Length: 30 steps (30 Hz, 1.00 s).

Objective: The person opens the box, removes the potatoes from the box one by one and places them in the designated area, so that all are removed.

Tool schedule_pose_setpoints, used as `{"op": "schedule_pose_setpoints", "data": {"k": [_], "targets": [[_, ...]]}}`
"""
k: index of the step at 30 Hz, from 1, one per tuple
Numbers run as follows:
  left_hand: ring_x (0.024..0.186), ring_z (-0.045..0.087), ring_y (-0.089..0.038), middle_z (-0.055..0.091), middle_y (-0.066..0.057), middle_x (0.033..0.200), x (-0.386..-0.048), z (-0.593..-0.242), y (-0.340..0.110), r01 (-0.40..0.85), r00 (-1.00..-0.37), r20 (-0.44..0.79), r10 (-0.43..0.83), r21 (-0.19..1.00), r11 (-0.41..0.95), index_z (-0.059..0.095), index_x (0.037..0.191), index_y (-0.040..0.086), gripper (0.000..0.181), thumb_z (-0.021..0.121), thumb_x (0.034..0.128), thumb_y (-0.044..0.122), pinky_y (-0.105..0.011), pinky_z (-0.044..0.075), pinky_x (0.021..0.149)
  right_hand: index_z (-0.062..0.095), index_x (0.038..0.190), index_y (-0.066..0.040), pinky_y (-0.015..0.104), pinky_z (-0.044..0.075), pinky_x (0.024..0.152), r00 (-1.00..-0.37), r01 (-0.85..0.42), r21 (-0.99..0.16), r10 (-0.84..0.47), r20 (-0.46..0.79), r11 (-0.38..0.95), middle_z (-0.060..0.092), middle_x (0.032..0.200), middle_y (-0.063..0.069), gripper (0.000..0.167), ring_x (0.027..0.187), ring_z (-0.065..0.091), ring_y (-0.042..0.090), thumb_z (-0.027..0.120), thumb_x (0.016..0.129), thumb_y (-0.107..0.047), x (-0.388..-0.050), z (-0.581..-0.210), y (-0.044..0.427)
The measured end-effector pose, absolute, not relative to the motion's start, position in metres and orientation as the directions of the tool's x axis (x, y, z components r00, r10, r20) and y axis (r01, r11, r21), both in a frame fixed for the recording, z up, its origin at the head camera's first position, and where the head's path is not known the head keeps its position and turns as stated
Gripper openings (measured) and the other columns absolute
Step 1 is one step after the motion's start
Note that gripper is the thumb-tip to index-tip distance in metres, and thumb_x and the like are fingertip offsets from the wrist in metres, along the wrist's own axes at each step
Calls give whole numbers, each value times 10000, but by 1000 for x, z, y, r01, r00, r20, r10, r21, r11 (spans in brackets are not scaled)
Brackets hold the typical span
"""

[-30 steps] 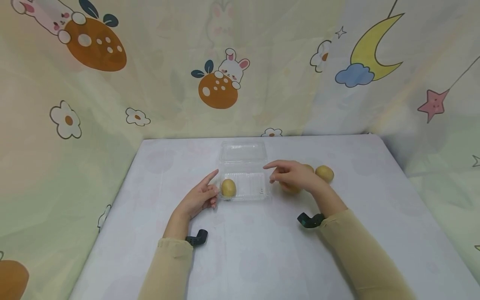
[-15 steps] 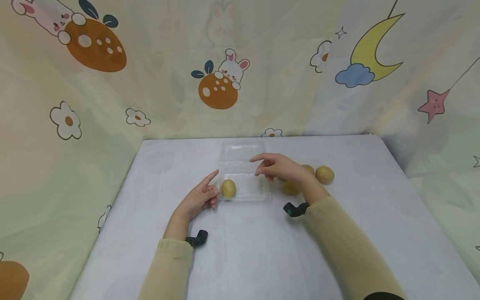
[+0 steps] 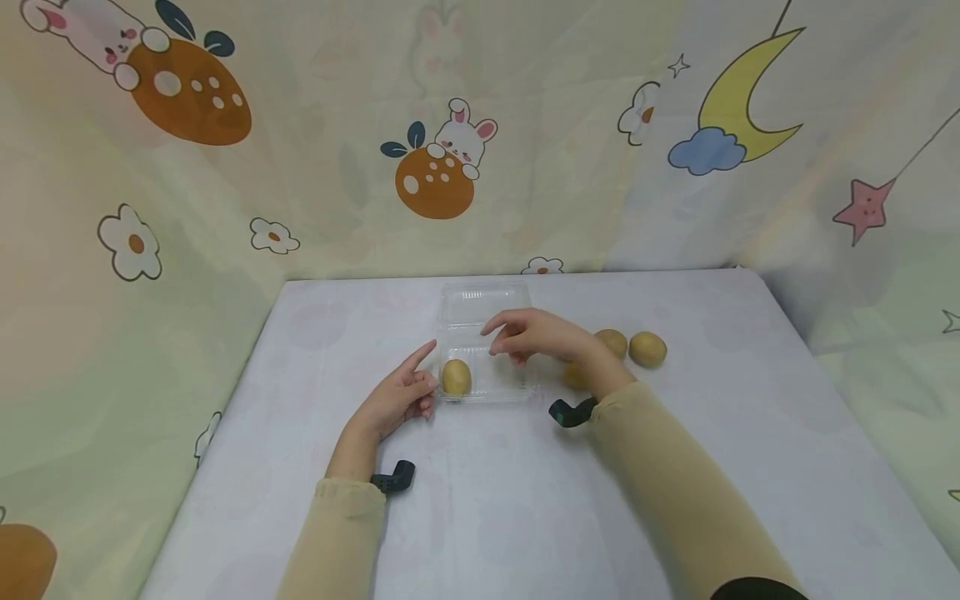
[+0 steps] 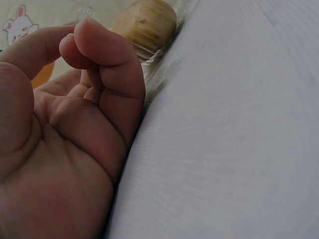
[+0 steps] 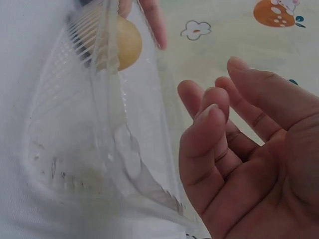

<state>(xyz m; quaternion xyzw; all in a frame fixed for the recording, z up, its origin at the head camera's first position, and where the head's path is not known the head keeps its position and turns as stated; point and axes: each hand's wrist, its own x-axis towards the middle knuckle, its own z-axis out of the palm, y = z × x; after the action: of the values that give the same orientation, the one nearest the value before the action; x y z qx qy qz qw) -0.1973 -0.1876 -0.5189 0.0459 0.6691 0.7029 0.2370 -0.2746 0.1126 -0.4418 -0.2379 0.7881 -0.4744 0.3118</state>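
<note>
A clear plastic clamshell box (image 3: 487,383) lies on the table with its lid (image 3: 486,304) folded back. One potato (image 3: 456,377) sits in the left end of its base. My left hand (image 3: 397,396) is at the box's left edge, index finger extended and the other fingers bent; whether it touches the rim is hard to tell. Over the box, my right hand (image 3: 540,335) hovers with loosely bent fingers. The right wrist view shows nothing in that hand's grasp (image 5: 244,134). In the left wrist view, the potato (image 4: 147,27) shows through plastic beyond the fingertips.
To the right of the box are more potatoes: one (image 3: 648,349) at the far right, another (image 3: 612,342) beside it, and one (image 3: 575,377) partly behind my right wrist. A white cloth (image 3: 465,517) covers the table. Behind it hangs a printed curtain (image 3: 337,167).
My right hand has moved left from beside the potatoes to above the box. The left hand, the box and its potato stay in place.
</note>
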Motion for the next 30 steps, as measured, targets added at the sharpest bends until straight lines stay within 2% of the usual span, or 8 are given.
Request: {"op": "schedule_pose_setpoints", "data": {"k": [7, 14, 21, 26, 30], "targets": [[643, 478, -150, 499, -15, 762, -197, -518, -187, -272, -883, -253, 396, 962, 9, 251, 1552, 389, 698, 575, 996, 120, -294, 502, 608, 572, 1355, -151, 324, 539, 742, -642, -108, -867, -700, -313, 487, 662, 1139, 199, 418, 731, 606, 192, 659, 950, -212, -278, -448, 95], [638, 480, -147, 497, -7, 752, -197, -517, -187, -267, -882, -250, 399, 964, 12, 234, 1560, 373, 708, 582, 993, 130, -297, 502, 615, 584, 1362, -208, 282, 545, 722, -628, -143, -839, -704, -333, 525, 680, 1184, 82, 413, 755, 631, 182, 611, 962, -110, -282, -458, 75], [641, 483, -147, 500, -8, 758, -197, -518, -188, -276, -881, -254, 400, 961, 2, 257, 1547, 397, 706, 599, 985, 140, -296, 502, 619, 610, 1329, -280, 284, 538, 717, -600, -186, -798, -709, -370, 573, 657, 1135, 21, 415, 743, 610, 168, 607, 952, -105, -284, -463, 64], [638, 480, -144, 498, -4, 754, -197, -519, -188, -267, -878, -242, 414, 964, -3, 228, 1561, 373, 718, 591, 989, 135, -297, 500, 617, 597, 1317, -356, 278, 497, 665, -552, -178, -775, -713, -431, 606, 639, 1079, 31, 478, 681, 550, 183, 602, 927, -78, -286, -468, 63], [644, 481, -144, 499, -1, 755, -197, -519, -188, -266, -880, -242, 409, 964, -1, 229, 1560, 379, 722, 599, 986, 146, -298, 502, 619, 561, 1358, -377, 285, 464, 616, -519, -176, -781, -731, -444, 599, 637, 999, 49, 531, 647, 513, 201, 628, 921, -83, -286, -470, 62]]}}
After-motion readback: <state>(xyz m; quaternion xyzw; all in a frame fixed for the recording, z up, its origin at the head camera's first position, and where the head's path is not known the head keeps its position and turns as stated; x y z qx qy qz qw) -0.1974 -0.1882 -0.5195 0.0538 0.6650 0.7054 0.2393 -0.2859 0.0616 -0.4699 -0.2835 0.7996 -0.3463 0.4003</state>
